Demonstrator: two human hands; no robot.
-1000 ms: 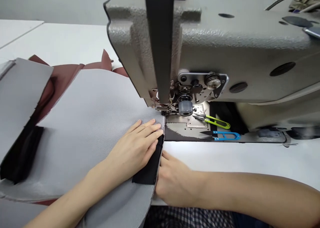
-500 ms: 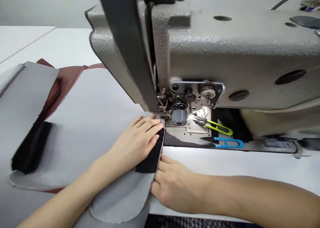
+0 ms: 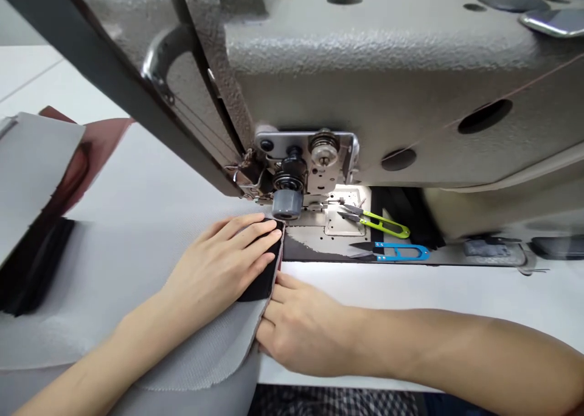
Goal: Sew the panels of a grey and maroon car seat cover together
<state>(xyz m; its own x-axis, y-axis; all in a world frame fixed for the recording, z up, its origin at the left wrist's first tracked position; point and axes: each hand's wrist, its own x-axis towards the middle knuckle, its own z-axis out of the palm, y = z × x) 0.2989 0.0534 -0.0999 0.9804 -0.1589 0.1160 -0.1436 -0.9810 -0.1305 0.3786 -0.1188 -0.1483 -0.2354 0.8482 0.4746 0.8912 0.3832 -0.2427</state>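
Observation:
Grey fabric (image 3: 137, 173) with a dark red layer (image 3: 103, 154) lies under the head of a sewing machine (image 3: 319, 93). A black strip (image 3: 259, 287) is on the fabric along its right edge. Flat on the strip and the fabric rests my left hand (image 3: 223, 258), fingers stretched out towards the presser foot area, where the needle is hidden. My right hand (image 3: 303, 325) has its fingers curled at the fabric's right edge, gripping it, with the fingertips partly hidden under the cloth.
Yellow-green thread snips (image 3: 387, 224) and blue thread snips (image 3: 404, 252) lie on the machine bed right of the presser foot. A folded black strip (image 3: 41, 270) sits on the fabric at left. The white table (image 3: 410, 288) extends along the front.
The view has shifted, so the machine, snips and hands sit further left in the picture. The black strip's near end has moved closer to the machine, with both hands still on the fabric.

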